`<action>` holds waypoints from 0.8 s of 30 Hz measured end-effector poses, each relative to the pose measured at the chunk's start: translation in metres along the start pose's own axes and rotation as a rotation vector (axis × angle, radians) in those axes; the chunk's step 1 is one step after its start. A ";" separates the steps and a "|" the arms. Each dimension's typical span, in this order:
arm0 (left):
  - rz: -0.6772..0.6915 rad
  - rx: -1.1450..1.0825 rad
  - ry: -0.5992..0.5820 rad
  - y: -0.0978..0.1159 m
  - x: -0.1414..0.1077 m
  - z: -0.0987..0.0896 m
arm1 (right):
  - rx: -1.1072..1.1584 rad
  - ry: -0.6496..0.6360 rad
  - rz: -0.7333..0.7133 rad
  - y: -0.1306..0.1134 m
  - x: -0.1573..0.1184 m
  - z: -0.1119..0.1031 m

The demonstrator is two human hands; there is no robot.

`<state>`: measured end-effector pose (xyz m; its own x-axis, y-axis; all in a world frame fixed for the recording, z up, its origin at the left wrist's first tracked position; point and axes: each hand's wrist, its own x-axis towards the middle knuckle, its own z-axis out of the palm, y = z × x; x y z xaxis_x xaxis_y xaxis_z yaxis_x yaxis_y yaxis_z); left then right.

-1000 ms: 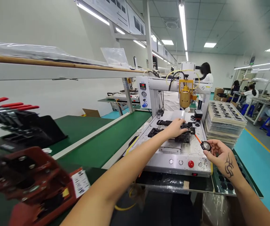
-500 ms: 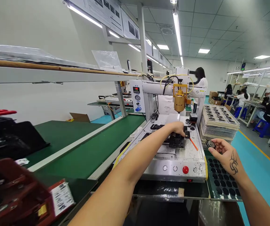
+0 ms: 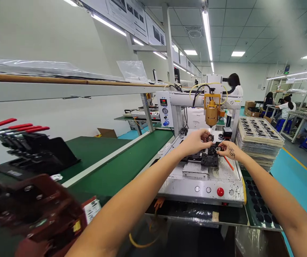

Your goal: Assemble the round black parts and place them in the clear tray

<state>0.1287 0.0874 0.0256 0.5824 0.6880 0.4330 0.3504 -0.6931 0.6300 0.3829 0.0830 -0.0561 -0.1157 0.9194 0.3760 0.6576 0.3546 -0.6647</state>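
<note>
A long green conveyor belt (image 3: 121, 160) runs to the left of a white benchtop machine (image 3: 201, 192), where a person works bare-handed. A tall stack of trays (image 3: 259, 142) rises just to the machine's right, and a dark sheet of black discs (image 3: 260, 207) lies beside its near right corner. A brass-coloured cylinder (image 3: 211, 112) hangs from the machine's crossbeam, above its bed. A black fixture (image 3: 209, 160) sits on the machine's bed.

The left hand (image 3: 196, 141) pinches a dark round part (image 3: 210, 138) between thumb and fingers, raised above the machine's bed. The right hand (image 3: 229, 149), thumb and fingers drawn together, grips the rim of a pale-centred round part (image 3: 218, 149) at the right of the machine's bed; whether that part is seated or just above is too small to tell. An orange stick (image 3: 228, 163) slants on the bed's right side, near the machine's front.

Good handling here probably calls for a light hold on the rims, fingertips off the faces, and each part level and square to its seat before any pressure. The two parts are best held apart, lest they knock, and wrists clear of the stick.
</note>
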 end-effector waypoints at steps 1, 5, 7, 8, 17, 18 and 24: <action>0.003 -0.010 0.014 0.002 -0.009 -0.005 | -0.018 -0.036 0.000 0.002 0.006 0.000; -0.012 -0.015 0.046 0.007 -0.045 -0.025 | -0.079 -0.152 -0.003 0.009 0.018 -0.003; -0.035 0.010 0.045 0.010 -0.061 -0.031 | -0.106 -0.181 -0.006 0.012 0.020 -0.004; -0.050 0.018 0.036 0.011 -0.068 -0.033 | -0.120 -0.189 -0.010 0.013 0.021 -0.004; -0.109 0.003 0.060 0.009 -0.128 -0.041 | -0.236 -0.136 -0.103 0.022 0.023 0.010; -0.110 0.002 0.068 0.010 -0.133 -0.041 | -0.246 -0.121 -0.108 0.023 0.024 0.011; -0.116 -0.057 0.120 0.023 -0.158 -0.026 | -0.271 0.049 -0.143 0.013 0.015 0.009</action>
<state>0.0257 -0.0322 -0.0114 0.4471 0.7859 0.4271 0.3662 -0.5964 0.7143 0.3826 0.1028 -0.0652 -0.1897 0.8515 0.4888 0.8123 0.4158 -0.4091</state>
